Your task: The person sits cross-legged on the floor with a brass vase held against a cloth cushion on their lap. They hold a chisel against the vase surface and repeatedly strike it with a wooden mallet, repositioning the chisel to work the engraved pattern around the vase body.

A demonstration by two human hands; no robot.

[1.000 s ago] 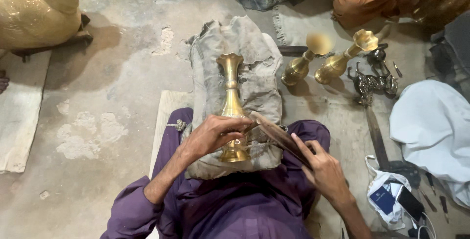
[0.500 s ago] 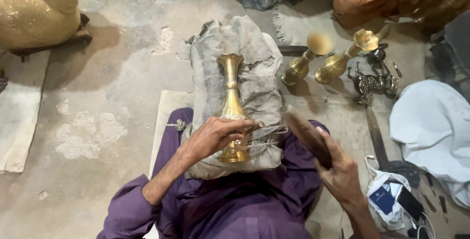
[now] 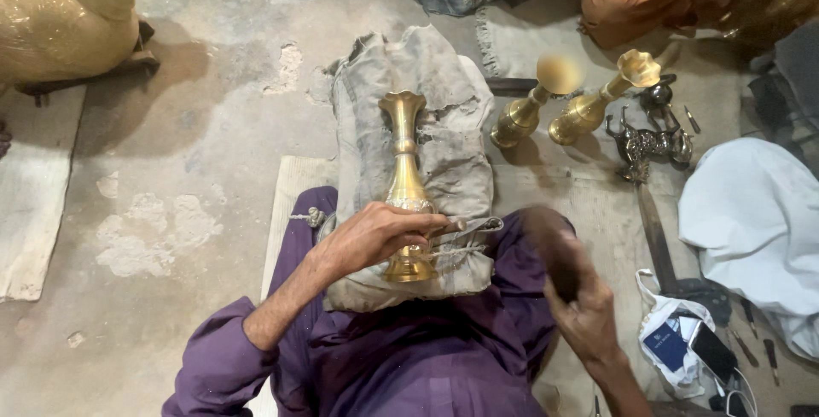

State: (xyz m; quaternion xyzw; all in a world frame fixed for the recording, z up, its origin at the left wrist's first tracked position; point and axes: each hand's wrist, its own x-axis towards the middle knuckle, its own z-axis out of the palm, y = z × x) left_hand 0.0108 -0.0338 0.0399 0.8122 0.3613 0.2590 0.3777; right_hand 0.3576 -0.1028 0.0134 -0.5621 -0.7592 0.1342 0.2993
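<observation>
A brass vase (image 3: 406, 186) lies lengthwise on a grey cloth pad (image 3: 444, 127) spread over the person's lap, its flared mouth pointing to 12 o'clock and its round foot toward the body. The left hand (image 3: 375, 236) closes its grip over the vase's lower stem, holding a thin tool (image 3: 456, 225) whose tip points to 3 o'clock. The right hand (image 3: 584, 314), at 4 o'clock from the vase and well apart from it, is wrapped around a dark mallet (image 3: 554, 246), blurred by motion. At 2 o'clock two more brass vases (image 3: 554, 101) lie on the floor just off the pad's right edge, with small metal figures (image 3: 648, 139) beside them. The pad's left edge borders bare concrete floor (image 3: 213, 127), open out to 9 o'clock. A white cloth (image 3: 751, 212) crowds the 3 o'clock side.
</observation>
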